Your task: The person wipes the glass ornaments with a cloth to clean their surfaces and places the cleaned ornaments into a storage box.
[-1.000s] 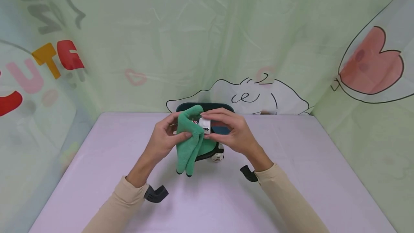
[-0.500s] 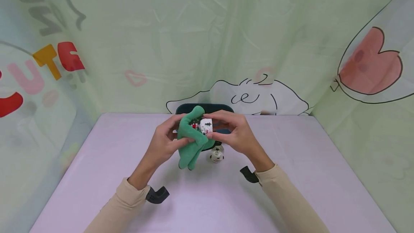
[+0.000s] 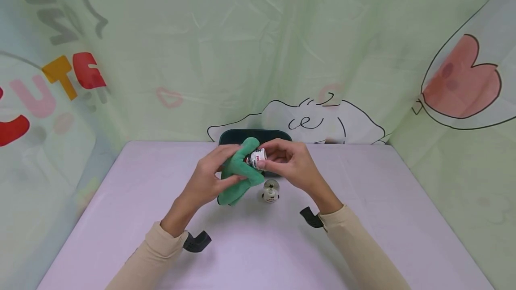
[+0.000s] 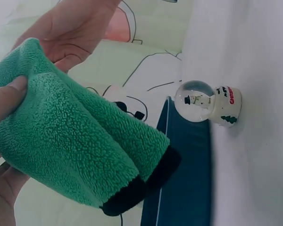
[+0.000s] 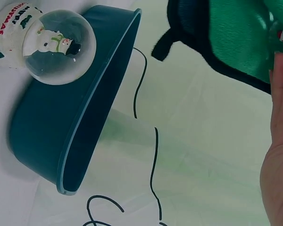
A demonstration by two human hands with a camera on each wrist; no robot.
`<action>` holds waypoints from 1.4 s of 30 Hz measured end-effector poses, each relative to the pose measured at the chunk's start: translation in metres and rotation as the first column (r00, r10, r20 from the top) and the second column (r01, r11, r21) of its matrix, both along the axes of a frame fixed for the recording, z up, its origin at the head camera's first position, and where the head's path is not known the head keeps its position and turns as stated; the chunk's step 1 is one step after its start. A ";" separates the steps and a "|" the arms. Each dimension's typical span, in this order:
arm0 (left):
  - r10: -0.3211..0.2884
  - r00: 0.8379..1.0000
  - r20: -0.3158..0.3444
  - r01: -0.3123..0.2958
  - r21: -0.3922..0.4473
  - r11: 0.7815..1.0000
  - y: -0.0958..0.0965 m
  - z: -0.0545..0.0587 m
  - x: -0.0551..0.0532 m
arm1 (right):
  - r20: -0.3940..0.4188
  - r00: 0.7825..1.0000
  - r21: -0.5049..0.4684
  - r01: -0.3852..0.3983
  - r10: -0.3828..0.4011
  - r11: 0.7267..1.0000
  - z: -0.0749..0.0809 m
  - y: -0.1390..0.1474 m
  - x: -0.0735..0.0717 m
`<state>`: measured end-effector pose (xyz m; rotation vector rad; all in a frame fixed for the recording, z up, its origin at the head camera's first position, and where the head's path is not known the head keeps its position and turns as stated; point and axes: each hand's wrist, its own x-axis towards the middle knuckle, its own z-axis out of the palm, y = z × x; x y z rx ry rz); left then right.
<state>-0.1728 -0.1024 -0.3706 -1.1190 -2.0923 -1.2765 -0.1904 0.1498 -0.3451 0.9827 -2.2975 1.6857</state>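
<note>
A green terry cloth (image 3: 234, 189) with dark edging hangs folded from my left hand (image 3: 206, 171), its thumb and fingers gripping it. My right hand (image 3: 292, 162) pinches the white printed base of a small snow globe (image 3: 257, 159) lying on its side in the air. The cloth wraps around the globe's glass end, which is mostly hidden in the folds. In the right wrist view a bit of red and white from the globe shows beside the right fingers (image 5: 279, 80). Below the hands, a second snow globe (image 4: 226, 106) with a snowman inside stands upright on the table.
Just behind the standing globe is a dark teal plastic bin (image 5: 52, 122), partly covered by the hands and cloth in the head view. The pale lilac table (image 3: 342, 245) ends at a printed light green curtain (image 3: 193, 57).
The held globe has turned in the right fingers, bringing different print on its base into view. The cloth has been drawn up and bunched, uncovering more of the standing globe.
</note>
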 end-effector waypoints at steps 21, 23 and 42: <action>-0.066 0.987 0.149 0.044 0.144 0.989 -0.003 -0.001 -0.003 | 0.070 0.986 -0.035 -0.148 0.150 0.988 0.000 0.000 -0.002; -0.089 0.976 0.199 0.054 0.171 0.984 -0.004 0.000 -0.002 | 0.035 0.985 -0.043 -0.167 0.169 0.985 0.000 0.000 -0.002; -0.206 0.857 0.473 0.059 0.308 0.950 -0.009 0.010 0.001 | -0.241 0.946 -0.076 -0.239 0.215 0.968 -0.003 -0.007 -0.004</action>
